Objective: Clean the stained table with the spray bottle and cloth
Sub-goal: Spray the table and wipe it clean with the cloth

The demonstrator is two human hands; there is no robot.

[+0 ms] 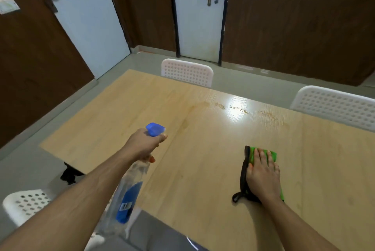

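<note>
My left hand (pixel 145 145) grips the neck of a clear spray bottle (pixel 129 194) with a blue nozzle and blue label, held in the air over the near left part of the light wooden table (pixel 203 159); the nozzle points toward the far side. My right hand (pixel 263 175) lies flat, fingers straight, on a green cloth (pixel 273 156) with a black edge and loop, which rests on the table. Brown stains (pixel 239 109) run in a broken line across the far part of the tabletop, beside a bright glare.
Two white perforated chairs stand at the table's far side, one in the middle (pixel 187 72) and one at the right (pixel 334 104). Another white chair (pixel 26 203) is at the near left. Doors and dark wood panels line the back wall.
</note>
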